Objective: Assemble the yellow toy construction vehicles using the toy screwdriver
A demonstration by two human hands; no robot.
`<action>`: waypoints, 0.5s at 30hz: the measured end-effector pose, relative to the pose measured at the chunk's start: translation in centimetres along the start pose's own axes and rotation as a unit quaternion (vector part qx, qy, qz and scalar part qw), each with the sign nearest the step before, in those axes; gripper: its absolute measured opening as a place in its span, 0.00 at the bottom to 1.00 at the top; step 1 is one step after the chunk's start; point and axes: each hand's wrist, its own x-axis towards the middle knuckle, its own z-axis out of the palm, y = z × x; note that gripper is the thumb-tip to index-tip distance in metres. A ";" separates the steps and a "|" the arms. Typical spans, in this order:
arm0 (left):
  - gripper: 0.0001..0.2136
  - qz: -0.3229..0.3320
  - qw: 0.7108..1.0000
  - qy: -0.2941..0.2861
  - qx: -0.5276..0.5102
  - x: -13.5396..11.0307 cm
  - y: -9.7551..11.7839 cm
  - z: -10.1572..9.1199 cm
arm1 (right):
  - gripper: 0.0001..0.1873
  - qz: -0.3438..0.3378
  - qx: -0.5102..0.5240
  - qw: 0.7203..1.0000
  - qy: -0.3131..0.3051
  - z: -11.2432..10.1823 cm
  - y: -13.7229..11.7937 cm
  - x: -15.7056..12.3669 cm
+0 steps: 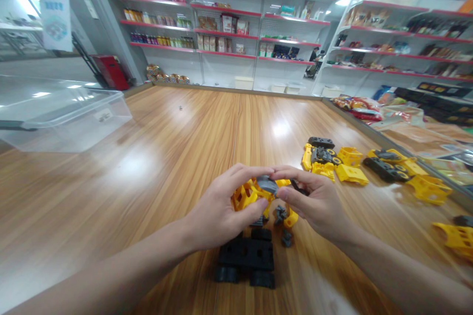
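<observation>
My left hand curves with thumb and index finger around a grey plastic toy part. From the other side my right hand pinches at the same part, its thumb tip against the grey edge. Yellow toy truck pieces show behind and between my fingers; whether they are held or lie on the table is unclear. A dark strip shows by my right fingers. Below my hands stands a black wheeled chassis. Small dark grey pieces lie beside it.
More yellow and black toy vehicle parts lie in groups on the right of the wooden table. A clear plastic bin stands at the left. Packaged goods lie beyond the right edge, and stocked shelves rise behind.
</observation>
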 end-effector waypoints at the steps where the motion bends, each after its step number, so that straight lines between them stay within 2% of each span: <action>1: 0.21 -0.002 1.000 -0.007 -0.004 0.0 0.0 0.0 | 0.09 -0.003 -0.001 1.000 0.000 0.0 0.1 0.0; 9: 0.23 -0.012 0.999 -0.019 -0.033 -0.1 0.2 0.3 | 0.10 -0.040 -0.023 0.999 -0.020 -0.1 0.1 0.0; 15: 0.15 -0.009 1.000 -0.005 -0.023 -0.1 -0.1 0.4 | 0.11 -0.034 -0.009 0.999 -0.039 -0.1 0.0 0.2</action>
